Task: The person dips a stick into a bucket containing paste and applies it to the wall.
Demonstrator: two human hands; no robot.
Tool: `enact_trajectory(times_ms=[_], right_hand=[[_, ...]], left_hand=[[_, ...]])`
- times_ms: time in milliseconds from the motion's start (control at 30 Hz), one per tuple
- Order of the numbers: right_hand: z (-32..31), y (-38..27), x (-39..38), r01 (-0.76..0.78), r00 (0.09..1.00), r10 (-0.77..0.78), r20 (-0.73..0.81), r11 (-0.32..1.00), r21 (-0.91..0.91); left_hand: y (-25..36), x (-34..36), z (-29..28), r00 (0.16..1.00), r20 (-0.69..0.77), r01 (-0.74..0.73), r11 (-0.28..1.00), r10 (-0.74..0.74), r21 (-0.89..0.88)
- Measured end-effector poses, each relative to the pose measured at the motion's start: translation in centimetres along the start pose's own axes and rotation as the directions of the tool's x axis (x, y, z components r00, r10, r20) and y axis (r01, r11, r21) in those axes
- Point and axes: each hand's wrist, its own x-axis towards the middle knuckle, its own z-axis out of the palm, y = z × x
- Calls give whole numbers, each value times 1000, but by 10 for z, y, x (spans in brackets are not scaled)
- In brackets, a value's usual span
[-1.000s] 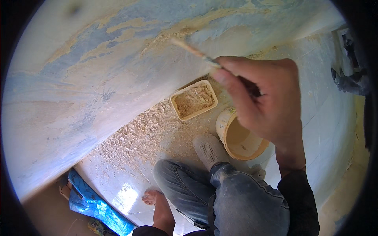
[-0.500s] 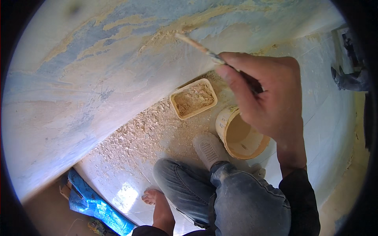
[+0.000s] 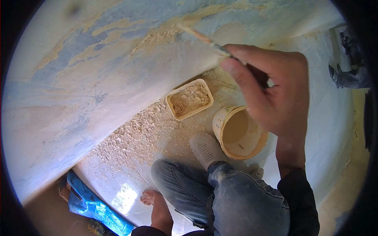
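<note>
Two containers on the floor — rectangular tray [image 3: 189,99], round bucket [image 3: 238,131], right hand [image 3: 271,94] pinching brush [image 3: 204,39] against wall [image 3: 98,78].

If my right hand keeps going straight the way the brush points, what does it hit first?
Most likely the wall: the right hand aims the thin brush up-left, and its tip already looks to be at the beige-smeared patch, though depth is hard to judge.

A rectangular cream tub [image 3: 189,99], filled with beige paste, is seen on the floor at the foot of the wall. Just right of the tub, a round cream bucket [image 3: 238,132] is tilted. Well below-left of the tub, a crumpled blue plastic bag [image 3: 91,204] is seen.
</note>
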Motion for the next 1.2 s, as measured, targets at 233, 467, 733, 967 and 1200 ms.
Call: enact_trajectory(times_ms=[233,467,733,967,1200], right_hand=[[-4,17,-4,-41,990,45,-134,999,29],[6,12,-4,22,997,-22,68,1000,2],[1,23,-2,-26,1000,26,-11,999,-31],[-10,18,-1,-51,998,51,-29,999,-13],[2,17,6,40,999,-40,13,999,-11]], left_hand=[[5,-15,-6,995,49,-96,985,89,143],[-6,-4,7,989,33,-148,968,145,203],[7,-28,-8,972,-81,-182,926,220,330],[-8,6,11,988,65,-152,962,141,227],[-2,0,2,983,90,-176,948,158,266]])
